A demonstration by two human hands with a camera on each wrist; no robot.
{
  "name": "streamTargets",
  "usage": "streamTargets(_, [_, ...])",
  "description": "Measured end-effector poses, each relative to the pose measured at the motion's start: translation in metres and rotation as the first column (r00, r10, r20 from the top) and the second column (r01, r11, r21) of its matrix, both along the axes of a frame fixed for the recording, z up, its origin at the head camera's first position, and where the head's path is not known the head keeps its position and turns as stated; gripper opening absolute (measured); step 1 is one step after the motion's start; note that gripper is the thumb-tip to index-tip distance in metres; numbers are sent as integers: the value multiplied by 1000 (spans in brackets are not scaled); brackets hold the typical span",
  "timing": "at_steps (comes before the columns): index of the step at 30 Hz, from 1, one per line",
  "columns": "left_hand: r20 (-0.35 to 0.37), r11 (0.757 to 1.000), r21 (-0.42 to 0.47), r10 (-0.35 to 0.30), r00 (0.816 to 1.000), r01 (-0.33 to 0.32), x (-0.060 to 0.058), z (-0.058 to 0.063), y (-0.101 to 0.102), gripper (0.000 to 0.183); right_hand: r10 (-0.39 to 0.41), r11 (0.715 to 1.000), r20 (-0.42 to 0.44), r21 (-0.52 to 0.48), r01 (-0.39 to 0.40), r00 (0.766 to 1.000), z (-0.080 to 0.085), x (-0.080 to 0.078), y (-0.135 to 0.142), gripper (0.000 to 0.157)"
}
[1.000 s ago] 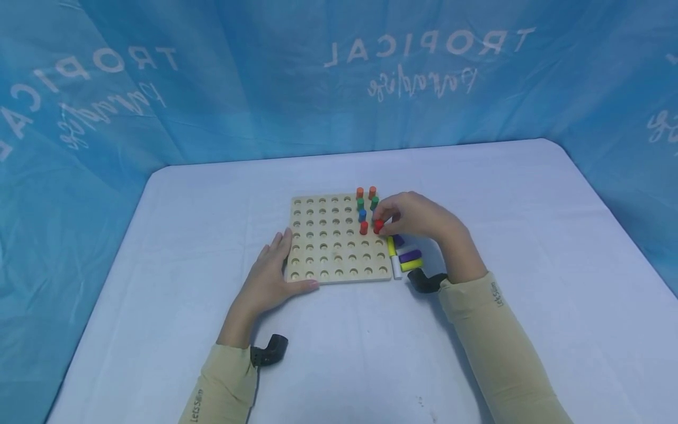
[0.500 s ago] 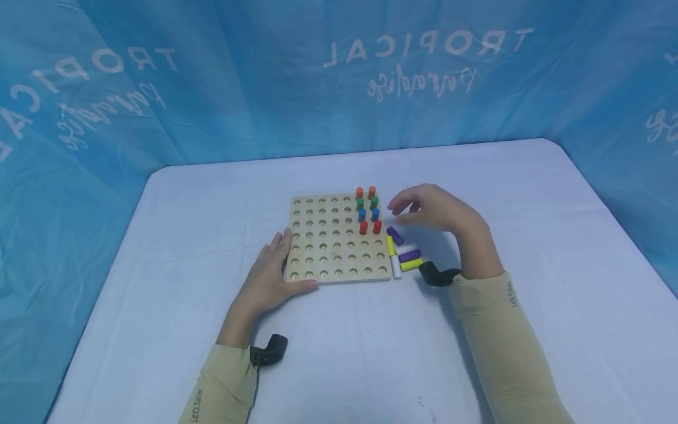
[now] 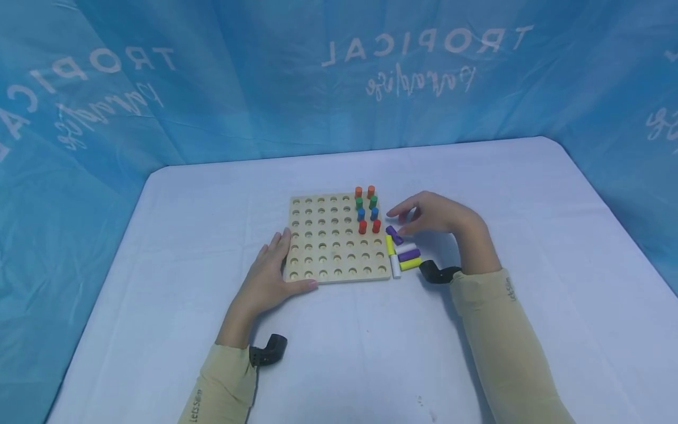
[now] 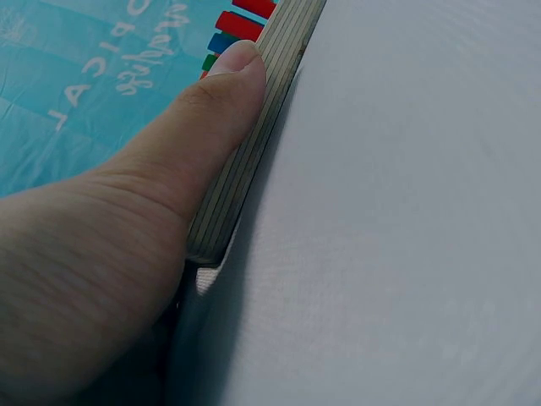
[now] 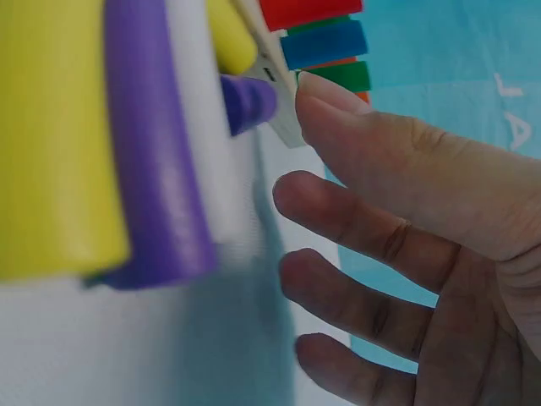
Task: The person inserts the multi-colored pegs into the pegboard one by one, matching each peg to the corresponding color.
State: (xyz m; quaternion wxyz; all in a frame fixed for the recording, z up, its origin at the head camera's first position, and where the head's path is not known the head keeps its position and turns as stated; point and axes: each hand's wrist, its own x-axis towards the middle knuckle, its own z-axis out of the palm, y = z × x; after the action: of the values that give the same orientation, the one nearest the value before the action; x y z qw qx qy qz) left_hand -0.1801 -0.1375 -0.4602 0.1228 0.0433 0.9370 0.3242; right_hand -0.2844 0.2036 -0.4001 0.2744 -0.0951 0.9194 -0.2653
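A pale wooden pegboard (image 3: 330, 252) with rows of holes lies on the table. My left hand (image 3: 266, 278) rests at its near left corner, fingers straight along the left side and thumb (image 4: 215, 106) against the front edge. Pairs of orange, green, blue and red pegs (image 3: 362, 228) stand in the two rightmost columns. My right hand (image 3: 436, 213) hovers right of the board, its fingers parted and holding nothing. The thumb tip overlaps a loose purple peg (image 3: 391, 230) in the head view; in the right wrist view that purple peg (image 5: 252, 103) lies apart from the fingertips.
Beside the board's right edge lie loose yellow pegs (image 3: 410, 264), white pegs (image 3: 395, 267) and another purple peg (image 3: 408, 255). A white cloth covers the table (image 3: 339, 353). Behind it hangs a blue printed curtain (image 3: 275, 88).
My right hand has let go of the red peg, which stands in the board, and moved right, then lowered toward the loose purple peg. The left hand has stayed put.
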Motion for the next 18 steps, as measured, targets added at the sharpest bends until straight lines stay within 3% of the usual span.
streamTargets(18, [12, 1000, -4, 15, 1000, -15, -1, -1, 1, 131, 18, 999, 34, 27, -19, 999, -7, 2, -11, 46])
